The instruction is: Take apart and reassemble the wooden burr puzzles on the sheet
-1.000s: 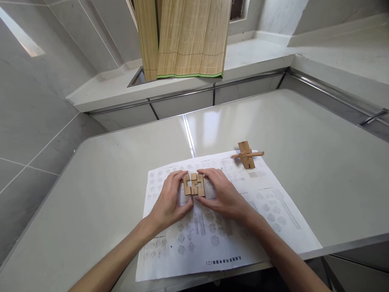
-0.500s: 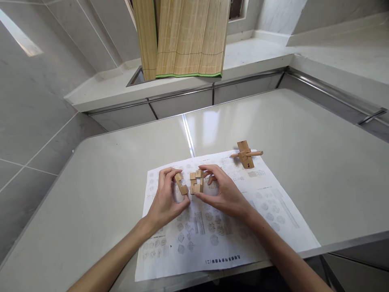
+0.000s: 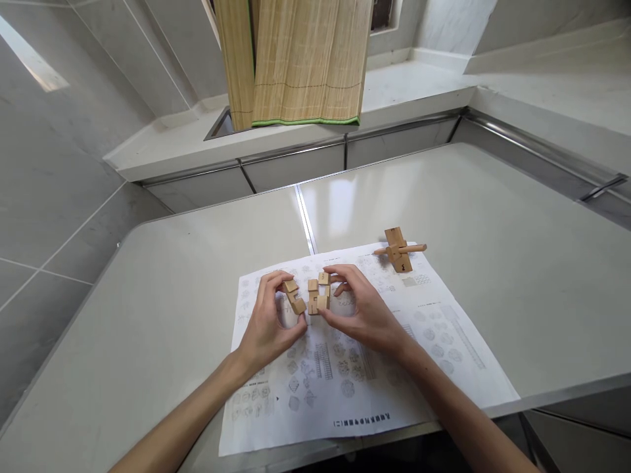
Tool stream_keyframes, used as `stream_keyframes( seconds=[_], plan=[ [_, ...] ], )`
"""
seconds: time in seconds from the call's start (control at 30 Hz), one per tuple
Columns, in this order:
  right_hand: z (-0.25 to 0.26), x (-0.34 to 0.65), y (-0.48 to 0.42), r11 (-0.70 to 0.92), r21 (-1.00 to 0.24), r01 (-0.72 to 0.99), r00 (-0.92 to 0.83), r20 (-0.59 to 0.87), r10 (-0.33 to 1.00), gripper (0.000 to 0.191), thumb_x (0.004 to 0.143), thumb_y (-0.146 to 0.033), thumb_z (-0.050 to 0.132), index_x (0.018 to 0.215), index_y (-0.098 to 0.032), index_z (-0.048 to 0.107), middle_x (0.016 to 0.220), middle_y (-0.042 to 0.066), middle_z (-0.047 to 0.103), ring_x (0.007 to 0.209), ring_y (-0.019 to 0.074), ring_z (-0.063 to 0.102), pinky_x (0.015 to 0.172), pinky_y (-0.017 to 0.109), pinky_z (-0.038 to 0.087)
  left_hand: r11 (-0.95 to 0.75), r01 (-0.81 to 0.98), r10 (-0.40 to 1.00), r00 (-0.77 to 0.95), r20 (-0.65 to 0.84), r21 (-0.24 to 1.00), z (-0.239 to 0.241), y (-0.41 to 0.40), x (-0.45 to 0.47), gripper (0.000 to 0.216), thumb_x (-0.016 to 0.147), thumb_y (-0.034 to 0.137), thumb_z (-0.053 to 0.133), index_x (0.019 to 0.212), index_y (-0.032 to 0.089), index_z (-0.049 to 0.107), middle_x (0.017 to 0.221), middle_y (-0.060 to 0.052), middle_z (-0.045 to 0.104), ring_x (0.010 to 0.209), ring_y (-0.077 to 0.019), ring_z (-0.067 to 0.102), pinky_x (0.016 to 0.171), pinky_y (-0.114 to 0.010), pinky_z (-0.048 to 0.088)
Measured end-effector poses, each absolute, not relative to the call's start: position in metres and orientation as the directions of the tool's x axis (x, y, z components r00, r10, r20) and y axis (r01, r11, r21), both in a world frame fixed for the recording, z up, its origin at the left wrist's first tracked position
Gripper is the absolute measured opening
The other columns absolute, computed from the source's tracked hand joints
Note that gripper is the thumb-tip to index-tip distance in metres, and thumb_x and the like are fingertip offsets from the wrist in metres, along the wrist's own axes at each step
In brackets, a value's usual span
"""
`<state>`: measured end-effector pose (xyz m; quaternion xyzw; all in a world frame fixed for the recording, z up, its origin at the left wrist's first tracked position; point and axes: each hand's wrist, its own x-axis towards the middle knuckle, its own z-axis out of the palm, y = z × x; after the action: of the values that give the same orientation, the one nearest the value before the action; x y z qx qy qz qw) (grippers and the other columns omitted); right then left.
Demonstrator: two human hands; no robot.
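My left hand (image 3: 270,322) pinches a notched wooden puzzle piece (image 3: 294,299) between thumb and fingers, just above a printed instruction sheet (image 3: 355,368). My right hand (image 3: 359,310) grips the remaining joined wooden pieces (image 3: 318,294) a small gap to the right of it. Both lots of pieces are held over the upper middle of the sheet. A second wooden puzzle (image 3: 399,250), a block with a round peg through it, lies at the sheet's far right corner, beyond my right hand.
The sheet lies on a pale grey table (image 3: 148,315) with a seam down its middle, and its near edge overhangs the table's front. A rolled bamboo mat (image 3: 300,59) stands on the ledge behind. A metal rail (image 3: 542,151) runs along the right.
The puzzle lay in one flat block under both hands. My left hand has since pulled one notched piece away to the left, and both hands have lifted their pieces slightly.
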<state>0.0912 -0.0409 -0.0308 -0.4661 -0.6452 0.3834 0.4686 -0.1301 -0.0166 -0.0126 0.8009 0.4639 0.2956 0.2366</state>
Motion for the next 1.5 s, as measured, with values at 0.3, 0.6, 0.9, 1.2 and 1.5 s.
stream_keyframes(
  seconds=[0.3, 0.6, 0.9, 1.2, 1.5],
  plan=[
    [-0.0264, 0.0906, -0.0412, 0.255, -0.931, 0.263, -0.103, 0.236, 0.966, 0.056, 0.087, -0.021, 0.076, 0.138, -0.027, 0.054, 0.134, 0.009, 0.060, 0.110, 0.0253, 0.065, 0.095, 0.044, 0.060, -0.382, 0.639, 0.906, 0.401, 0.135, 0.668, -0.0166, -0.0166, -0.1343, 0.066, 0.082, 0.017, 0.068, 0.142, 0.027, 0.041, 0.139, -0.011, 0.052, 0.134, -0.0310, 0.053, 0.115, -0.053, 0.048],
    [-0.0277, 0.0907, -0.0413, 0.253, -0.938, 0.238, -0.111, 0.232, 0.966, 0.056, 0.088, -0.024, 0.076, 0.139, -0.027, 0.054, 0.133, 0.010, 0.060, 0.111, 0.0264, 0.064, 0.094, 0.046, 0.060, -0.444, 0.653, 0.873, 0.470, 0.131, 0.614, -0.0152, -0.0163, -0.1351, 0.078, 0.083, 0.020, 0.068, 0.153, 0.027, 0.034, 0.153, -0.012, 0.047, 0.144, -0.0336, 0.046, 0.120, -0.054, 0.044],
    [-0.0271, 0.0897, -0.0408, 0.263, -0.937, 0.229, -0.105, 0.245, 0.964, 0.056, 0.087, -0.022, 0.076, 0.139, -0.027, 0.055, 0.132, 0.010, 0.061, 0.114, 0.0268, 0.064, 0.094, 0.045, 0.059, -0.590, 0.617, 0.769, 0.626, 0.131, 0.521, -0.0104, -0.0202, -0.1311, 0.084, 0.092, 0.031, 0.074, 0.163, 0.033, 0.028, 0.164, -0.011, 0.042, 0.159, -0.0392, 0.023, 0.123, -0.064, 0.036],
    [-0.0270, 0.0897, -0.0416, 0.261, -0.937, 0.232, -0.096, 0.245, 0.965, 0.050, 0.088, -0.025, 0.077, 0.134, -0.026, 0.057, 0.127, 0.009, 0.062, 0.110, 0.0261, 0.065, 0.094, 0.045, 0.060, -0.628, 0.511, 0.750, 0.599, 0.281, 0.586, -0.0137, -0.0186, -0.1328, 0.066, 0.091, 0.027, 0.078, 0.149, 0.029, 0.046, 0.143, -0.013, 0.057, 0.139, -0.0325, 0.054, 0.112, -0.055, 0.053],
    [-0.0316, 0.0887, -0.0426, 0.286, -0.939, 0.190, -0.199, 0.248, 0.948, 0.064, 0.081, -0.041, 0.089, 0.133, -0.026, 0.056, 0.110, 0.006, 0.063, 0.093, 0.0225, 0.067, 0.086, 0.044, 0.063, -0.777, 0.373, 0.611, 0.637, 0.469, 0.507, -0.0168, -0.0230, -0.1359, 0.071, 0.092, 0.014, 0.076, 0.154, 0.023, 0.042, 0.140, -0.016, 0.057, 0.139, -0.0308, 0.057, 0.111, -0.051, 0.058]
  ],
)
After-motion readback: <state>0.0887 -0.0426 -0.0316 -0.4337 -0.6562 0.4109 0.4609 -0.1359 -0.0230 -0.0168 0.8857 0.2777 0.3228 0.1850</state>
